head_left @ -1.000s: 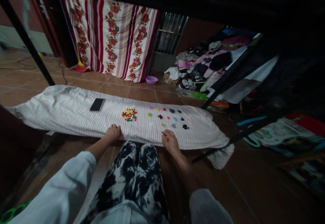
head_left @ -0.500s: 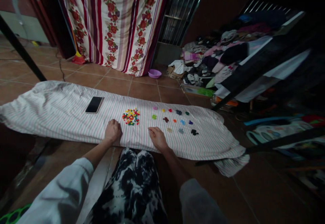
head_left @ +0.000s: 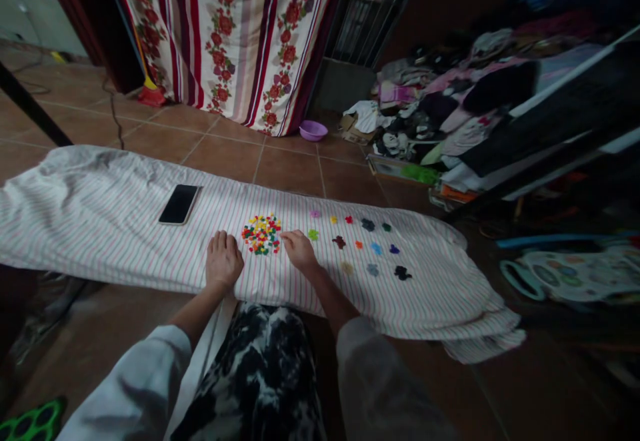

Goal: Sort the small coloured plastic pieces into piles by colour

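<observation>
Nearest the viewer, black-and-white patterned trousers (head_left: 260, 368) meet the front edge of a striped cloth (head_left: 125, 241); a shifting knee could plausibly drag the fabric and scatter whatever lies loose on it. The left hand (head_left: 225, 259) rests palm down on the cloth, just left of the mixed pile; its underside is hidden, so whether it covers anything cannot be told. Pressure or a sideways slide there might ruck the cloth and roll nearby pieces. The right hand (head_left: 300, 250) has thumb and forefinger drawn together at the pile's right edge; whether a piece is pinched between them cannot be told. Its knuckles lie near the lime-green cluster (head_left: 313, 234), where a careless sweep could blend the groups. The mixed pile (head_left: 261, 233), between the hands, is a roughly round, loose spread of tiny bead-like pieces: red, yellow, orange, green and some white. To its right sit small single-colour clusters, among them a black cluster (head_left: 402, 273), a grey cluster (head_left: 373, 270) and, farther off, a pink cluster (head_left: 315, 214), close enough together that one knock could merge neighbours.
</observation>
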